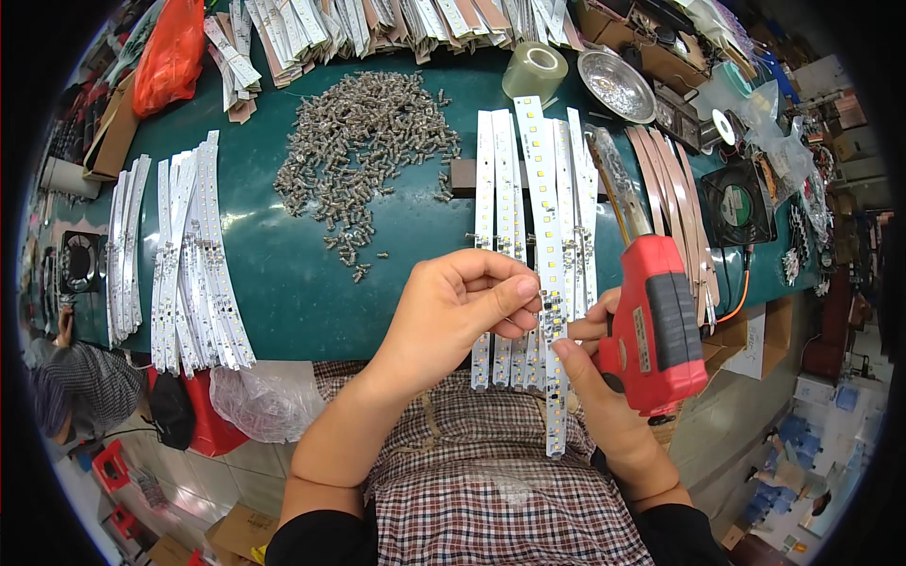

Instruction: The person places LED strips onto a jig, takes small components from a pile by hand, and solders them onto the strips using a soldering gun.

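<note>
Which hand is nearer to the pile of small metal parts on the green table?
Left. The left hand is just below-right of the pile; the right hand, holding the red tool, is farther right.

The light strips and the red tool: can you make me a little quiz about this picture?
1. True or false: the right hand holds a red soldering gun.
2. What does the left hand pinch? A) a roll of clear tape B) the top white LED strip C) a metal dish
3. Fill in: the pile of small metal parts lies on the ____ table.

Key: 1 true. 2 B, it pinches the LED strip, not the tape roll or the metal dish farther back. 3 green.
</note>
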Tool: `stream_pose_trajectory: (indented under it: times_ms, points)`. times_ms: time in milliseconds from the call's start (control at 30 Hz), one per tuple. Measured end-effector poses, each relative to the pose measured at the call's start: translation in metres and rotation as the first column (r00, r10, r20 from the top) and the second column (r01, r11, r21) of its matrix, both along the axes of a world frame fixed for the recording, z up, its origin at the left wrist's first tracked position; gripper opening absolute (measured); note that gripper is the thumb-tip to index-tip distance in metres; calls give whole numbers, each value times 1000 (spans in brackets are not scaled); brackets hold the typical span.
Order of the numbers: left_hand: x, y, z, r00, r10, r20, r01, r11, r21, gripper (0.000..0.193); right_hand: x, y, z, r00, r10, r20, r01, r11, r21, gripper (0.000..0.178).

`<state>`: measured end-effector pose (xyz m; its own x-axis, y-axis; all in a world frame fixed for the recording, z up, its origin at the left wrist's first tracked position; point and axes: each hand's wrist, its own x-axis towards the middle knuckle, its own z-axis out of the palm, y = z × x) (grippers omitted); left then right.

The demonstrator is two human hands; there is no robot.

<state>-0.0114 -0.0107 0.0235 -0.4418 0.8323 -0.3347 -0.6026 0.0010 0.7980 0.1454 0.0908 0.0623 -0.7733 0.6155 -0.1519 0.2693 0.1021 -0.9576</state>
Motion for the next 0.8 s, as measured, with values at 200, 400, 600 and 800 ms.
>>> stream_pose_trajectory:
  times_ms: [200,400,600,800]
  points:
    - [10,3,5,993,79,-92,-83,996,-44,16,11,2,-25,999,-41,20,32,938,345,52]
    - [15,5,4,967,132,-220,-144,989,-43,15,16,5,-28,999,37,-9,-27,857,515,50]
    - [16,4,2,994,104,-45,-106,994,-33,14,10,-4,-14,994,-105,18,94,945,315,30]
    - [14,8,-2,991,98,-93,-96,995,25,16,8,0,-19,999,-49,1,44,908,417,32]
